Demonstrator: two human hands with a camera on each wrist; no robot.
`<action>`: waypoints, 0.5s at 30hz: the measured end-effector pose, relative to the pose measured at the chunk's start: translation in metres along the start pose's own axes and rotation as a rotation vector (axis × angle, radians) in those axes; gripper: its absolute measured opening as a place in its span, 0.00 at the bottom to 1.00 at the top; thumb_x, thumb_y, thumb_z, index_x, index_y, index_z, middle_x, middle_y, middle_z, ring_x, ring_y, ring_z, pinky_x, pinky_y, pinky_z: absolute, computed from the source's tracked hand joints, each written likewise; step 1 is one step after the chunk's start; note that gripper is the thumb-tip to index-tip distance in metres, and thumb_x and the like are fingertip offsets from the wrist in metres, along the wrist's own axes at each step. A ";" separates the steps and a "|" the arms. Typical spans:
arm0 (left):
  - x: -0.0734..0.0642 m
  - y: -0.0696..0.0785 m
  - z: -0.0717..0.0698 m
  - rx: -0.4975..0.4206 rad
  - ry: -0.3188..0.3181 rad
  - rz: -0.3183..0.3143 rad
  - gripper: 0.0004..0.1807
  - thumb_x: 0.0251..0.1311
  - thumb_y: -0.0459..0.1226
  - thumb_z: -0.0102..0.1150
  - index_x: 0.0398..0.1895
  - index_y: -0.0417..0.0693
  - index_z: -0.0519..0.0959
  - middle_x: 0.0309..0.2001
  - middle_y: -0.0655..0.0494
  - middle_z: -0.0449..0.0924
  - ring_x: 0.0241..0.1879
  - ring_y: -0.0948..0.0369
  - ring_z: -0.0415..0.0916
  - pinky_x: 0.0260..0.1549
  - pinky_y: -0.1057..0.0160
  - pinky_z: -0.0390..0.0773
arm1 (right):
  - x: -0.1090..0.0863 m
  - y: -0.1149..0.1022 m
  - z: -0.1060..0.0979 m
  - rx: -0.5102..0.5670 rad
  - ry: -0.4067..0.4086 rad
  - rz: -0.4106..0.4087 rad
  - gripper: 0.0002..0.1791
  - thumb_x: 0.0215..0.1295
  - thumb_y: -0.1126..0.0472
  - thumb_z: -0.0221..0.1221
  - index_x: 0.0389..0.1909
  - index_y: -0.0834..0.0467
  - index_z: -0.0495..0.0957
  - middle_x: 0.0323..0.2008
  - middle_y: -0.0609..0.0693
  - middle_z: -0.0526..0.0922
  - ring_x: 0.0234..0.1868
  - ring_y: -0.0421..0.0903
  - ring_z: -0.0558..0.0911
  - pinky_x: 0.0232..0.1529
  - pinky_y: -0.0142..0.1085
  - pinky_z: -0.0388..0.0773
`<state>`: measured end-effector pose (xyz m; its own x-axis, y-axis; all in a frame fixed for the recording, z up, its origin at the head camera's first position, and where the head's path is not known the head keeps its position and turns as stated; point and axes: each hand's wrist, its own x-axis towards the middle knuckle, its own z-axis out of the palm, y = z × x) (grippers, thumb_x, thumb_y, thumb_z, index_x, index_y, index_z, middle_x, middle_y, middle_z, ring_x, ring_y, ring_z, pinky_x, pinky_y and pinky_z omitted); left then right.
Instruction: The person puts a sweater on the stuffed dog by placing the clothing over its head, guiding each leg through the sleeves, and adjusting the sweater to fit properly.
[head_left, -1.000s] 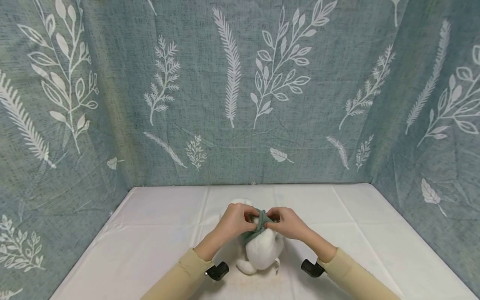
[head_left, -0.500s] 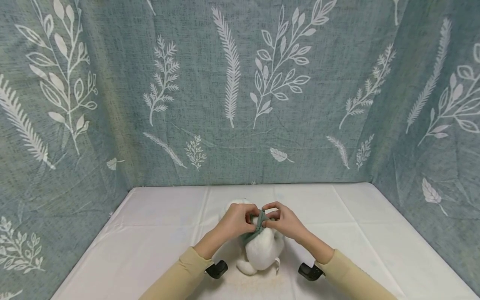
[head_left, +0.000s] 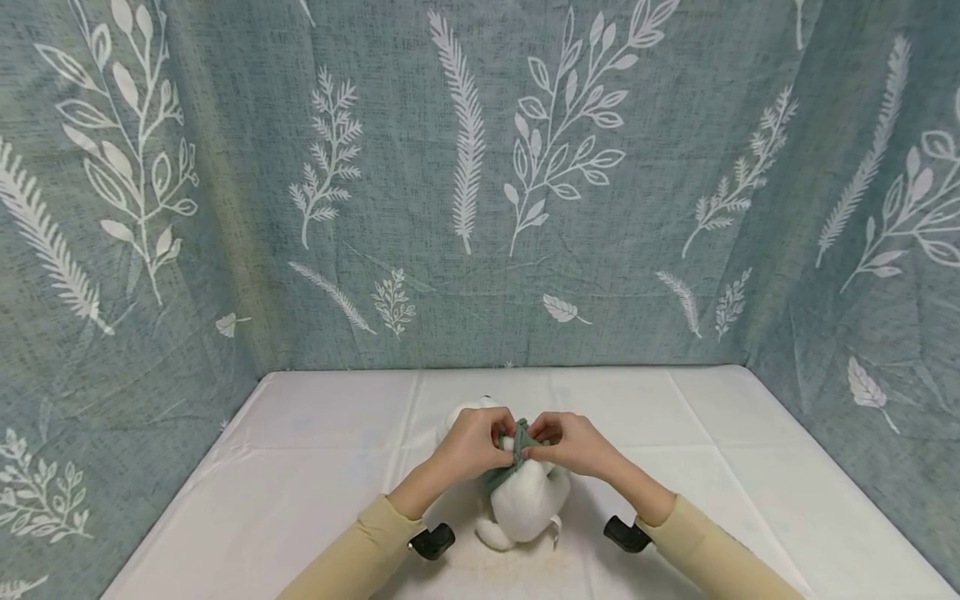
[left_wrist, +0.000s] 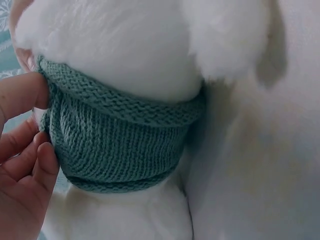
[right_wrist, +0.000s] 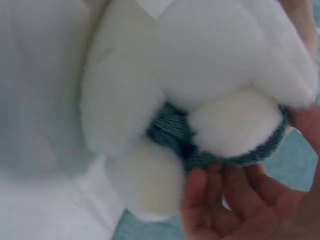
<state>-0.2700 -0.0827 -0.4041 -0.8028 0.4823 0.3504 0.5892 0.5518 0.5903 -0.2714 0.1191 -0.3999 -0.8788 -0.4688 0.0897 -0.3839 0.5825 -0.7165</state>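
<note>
A white plush toy [head_left: 525, 504] lies on the white cloth, wrapped around its middle by a green knitted garment [left_wrist: 117, 137] with rolled edges. My left hand [head_left: 472, 442] pinches one side of the garment between thumb and fingers. Opposite it, my right hand [head_left: 577, 446] grips the garment close to the left fingertips. In the right wrist view, the right fingers [right_wrist: 240, 192] curl at the knit edge, beside a rounded white limb [right_wrist: 240, 122] that the knit edge passes around. The hands partly hide the toy's far end in the head view.
White cloth [head_left: 322, 467] covers the table around the toy. A blue-green curtain with white leaf prints [head_left: 420, 183] stands behind and along both sides. Black wrist devices [head_left: 432, 542] hang beneath the sleeves. A small white tag [head_left: 556, 529] sticks out from the toy.
The right index finger was lifted half a second ago and is now back down by the knit. The left hand keeps its pinch, and the toy has barely moved.
</note>
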 end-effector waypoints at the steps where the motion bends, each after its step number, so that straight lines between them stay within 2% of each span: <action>1: 0.000 0.000 0.000 -0.003 0.006 -0.003 0.09 0.44 0.29 0.68 0.29 0.49 0.78 0.24 0.57 0.78 0.19 0.69 0.67 0.19 0.71 0.69 | 0.000 -0.001 -0.001 -0.021 -0.007 -0.009 0.14 0.58 0.50 0.64 0.39 0.54 0.80 0.37 0.47 0.83 0.39 0.43 0.82 0.39 0.38 0.78; 3: 0.000 0.000 0.000 -0.010 0.016 -0.009 0.09 0.44 0.30 0.68 0.28 0.49 0.78 0.23 0.58 0.78 0.18 0.69 0.67 0.18 0.71 0.69 | -0.001 -0.003 -0.004 -0.063 -0.023 -0.021 0.13 0.58 0.51 0.65 0.38 0.54 0.79 0.36 0.46 0.83 0.37 0.42 0.81 0.36 0.37 0.78; 9: -0.001 -0.002 0.003 -0.030 0.043 -0.010 0.09 0.42 0.30 0.66 0.26 0.51 0.77 0.20 0.63 0.74 0.18 0.71 0.66 0.18 0.71 0.69 | -0.003 -0.012 -0.010 -0.144 -0.067 0.020 0.11 0.56 0.53 0.66 0.36 0.54 0.79 0.34 0.45 0.82 0.36 0.43 0.80 0.34 0.35 0.77; 15: -0.003 -0.005 0.007 -0.105 0.069 -0.028 0.08 0.44 0.30 0.65 0.26 0.51 0.77 0.21 0.63 0.74 0.19 0.69 0.66 0.19 0.71 0.69 | 0.000 -0.015 -0.015 -0.182 -0.109 0.075 0.10 0.55 0.55 0.67 0.34 0.54 0.80 0.33 0.46 0.83 0.34 0.42 0.80 0.33 0.35 0.77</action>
<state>-0.2694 -0.0817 -0.4133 -0.8254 0.4179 0.3796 0.5564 0.4881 0.6725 -0.2698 0.1202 -0.3787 -0.8745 -0.4832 -0.0412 -0.3726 0.7238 -0.5808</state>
